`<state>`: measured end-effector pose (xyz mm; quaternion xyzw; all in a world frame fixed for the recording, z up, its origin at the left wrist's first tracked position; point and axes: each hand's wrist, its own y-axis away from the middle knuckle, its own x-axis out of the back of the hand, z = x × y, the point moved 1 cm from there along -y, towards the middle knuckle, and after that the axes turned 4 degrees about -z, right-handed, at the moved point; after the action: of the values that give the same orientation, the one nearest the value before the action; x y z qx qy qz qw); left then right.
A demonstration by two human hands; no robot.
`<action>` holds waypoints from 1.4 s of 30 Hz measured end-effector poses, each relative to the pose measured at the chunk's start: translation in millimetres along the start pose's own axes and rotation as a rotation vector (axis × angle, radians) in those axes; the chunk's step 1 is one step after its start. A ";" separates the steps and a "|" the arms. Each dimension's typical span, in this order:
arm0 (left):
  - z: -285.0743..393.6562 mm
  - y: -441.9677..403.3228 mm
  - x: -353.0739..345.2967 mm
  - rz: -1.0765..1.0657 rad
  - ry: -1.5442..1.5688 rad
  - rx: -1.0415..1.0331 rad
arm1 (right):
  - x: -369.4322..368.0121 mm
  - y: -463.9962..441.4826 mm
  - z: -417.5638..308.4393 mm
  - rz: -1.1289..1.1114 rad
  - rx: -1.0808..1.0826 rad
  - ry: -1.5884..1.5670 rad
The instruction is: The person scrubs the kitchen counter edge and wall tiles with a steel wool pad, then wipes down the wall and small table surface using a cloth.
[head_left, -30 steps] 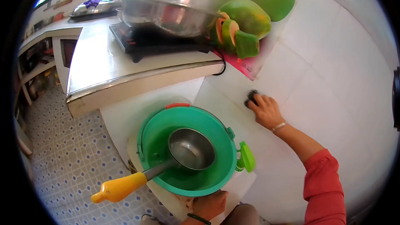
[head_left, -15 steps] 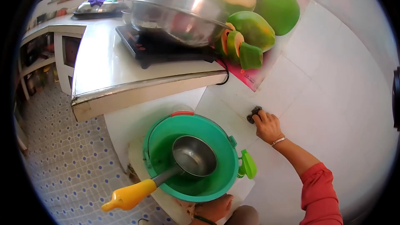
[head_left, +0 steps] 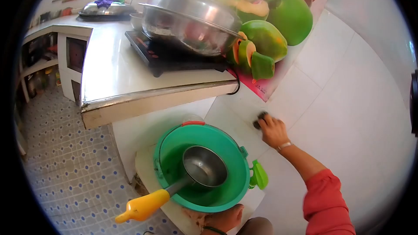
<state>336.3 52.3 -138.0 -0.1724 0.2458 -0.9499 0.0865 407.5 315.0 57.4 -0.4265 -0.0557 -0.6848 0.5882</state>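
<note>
My right hand (head_left: 274, 132) is closed on a dark scrubber (head_left: 260, 121) and presses it against the white tiled wall (head_left: 313, 100). My left hand (head_left: 223, 220) is at the near rim of the green bucket (head_left: 237, 193), partly hidden beneath it; its fingers are curled, and what they hold, if anything, is hidden. Inside the bucket rests a metal ladle (head_left: 204, 165), its yellow handle (head_left: 146, 204) sticking out over the rim towards the lower left. A bright green spray head (head_left: 259, 175) stands just right of the bucket.
On the white counter (head_left: 104, 69), a lidded steel pot (head_left: 191, 24) sits on a black cooktop (head_left: 161, 56). A fruit-printed sheet (head_left: 278, 67) covers the wall behind. Patterned floor (head_left: 69, 161) and open shelves (head_left: 41, 67) lie to the left.
The view has shifted, so the counter and bucket appear lower and further right. My right hand has shifted with the scrubber along the tiles. My left hand stays by the bucket.
</note>
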 end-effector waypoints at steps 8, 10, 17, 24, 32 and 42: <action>0.2 -5.4 -6.3 -0.078 -0.037 0.025 | -21.5 -31.8 -4.2 0.070 0.043 -0.022; 2.8 0.1 -2.9 -0.059 -0.088 0.032 | -52.4 -66.7 -19.0 -0.025 -0.020 -0.009; -4.8 2.1 -0.9 -0.169 -0.289 0.140 | -142.6 -111.3 -64.4 0.098 0.124 0.069; 1.6 0.3 -6.3 -0.095 -0.032 0.170 | -134.4 -36.2 -70.1 -0.098 0.275 -0.093; 21.7 2.8 7.8 -0.206 -0.254 0.106 | -96.1 135.6 -75.3 -0.135 0.240 -0.607; 28.6 29.4 7.1 -0.221 -0.273 0.029 | -13.7 258.8 -72.5 -0.512 -0.060 -0.290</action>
<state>342.7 12.5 -127.2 -0.3244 0.1977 -0.9249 0.0167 589.9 205.5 -107.3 -0.5093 -0.2247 -0.7442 0.3691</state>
